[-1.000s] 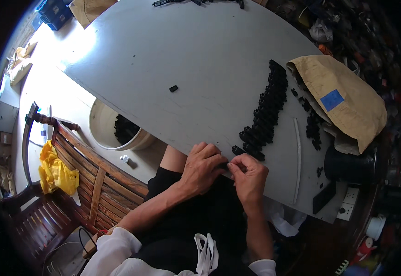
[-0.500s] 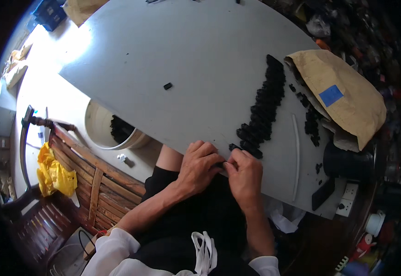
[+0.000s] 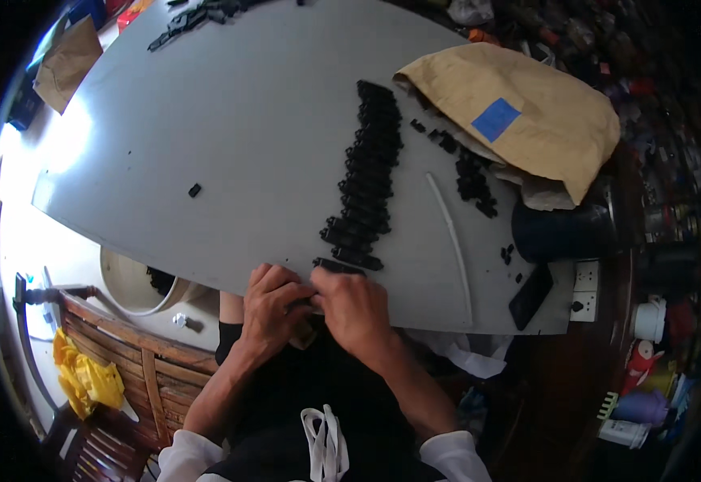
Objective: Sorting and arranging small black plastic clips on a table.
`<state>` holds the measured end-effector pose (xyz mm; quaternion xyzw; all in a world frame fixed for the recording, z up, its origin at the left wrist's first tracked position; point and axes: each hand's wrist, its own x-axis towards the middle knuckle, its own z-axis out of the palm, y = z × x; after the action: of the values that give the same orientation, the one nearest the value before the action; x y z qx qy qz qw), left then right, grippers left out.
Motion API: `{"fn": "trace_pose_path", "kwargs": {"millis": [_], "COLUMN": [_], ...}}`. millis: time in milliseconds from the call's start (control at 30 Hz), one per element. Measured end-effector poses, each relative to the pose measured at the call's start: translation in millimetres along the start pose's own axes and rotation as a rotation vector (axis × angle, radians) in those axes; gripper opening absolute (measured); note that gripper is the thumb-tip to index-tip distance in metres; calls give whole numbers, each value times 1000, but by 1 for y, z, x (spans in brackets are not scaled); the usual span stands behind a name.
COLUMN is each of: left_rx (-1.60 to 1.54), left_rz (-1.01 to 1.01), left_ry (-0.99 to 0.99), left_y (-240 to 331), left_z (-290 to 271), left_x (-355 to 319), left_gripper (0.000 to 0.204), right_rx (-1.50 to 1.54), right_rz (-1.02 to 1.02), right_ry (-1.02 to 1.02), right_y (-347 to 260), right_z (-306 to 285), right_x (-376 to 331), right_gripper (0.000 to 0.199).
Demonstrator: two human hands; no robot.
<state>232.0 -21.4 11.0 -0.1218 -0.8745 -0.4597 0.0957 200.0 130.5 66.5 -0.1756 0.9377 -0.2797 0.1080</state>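
Note:
My left hand (image 3: 272, 312) and my right hand (image 3: 354, 309) are pressed together at the near edge of the grey table (image 3: 230, 128), fingers closed around a small black part (image 3: 312, 304) that is mostly hidden between them. Just beyond my fingertips a long row of stacked black plastic parts (image 3: 366, 173) runs away across the table. One lone black piece (image 3: 194, 190) lies apart to the left.
A brown paper bag (image 3: 527, 120) with a blue patch lies at the right, loose black parts (image 3: 473, 181) beside it. A white strip (image 3: 451, 233), a dark phone (image 3: 530, 296) and a dark container (image 3: 559, 229) sit nearby. A white bucket (image 3: 129, 285) and wooden chair (image 3: 117, 353) stand at lower left.
My hands stay together at the table edge, working the small part; the view has shifted slightly. Nothing else on the table has moved.

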Motion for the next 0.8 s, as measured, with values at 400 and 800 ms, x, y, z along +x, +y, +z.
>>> {"fn": "trace_pose_path", "kwargs": {"millis": [400,800], "left_rx": [65,62], "left_rz": [-27,-50], "left_ry": [27,1], "left_y": [6,3], "left_z": [0,-4], "left_x": [6,1], "left_gripper": [33,39], "right_rx": [-481,280], "right_rz": [236,160], "right_ry": [653,543], "right_y": [181,179], "right_z": [-91,-102], "right_x": [68,53], "right_gripper": [14,19]}}
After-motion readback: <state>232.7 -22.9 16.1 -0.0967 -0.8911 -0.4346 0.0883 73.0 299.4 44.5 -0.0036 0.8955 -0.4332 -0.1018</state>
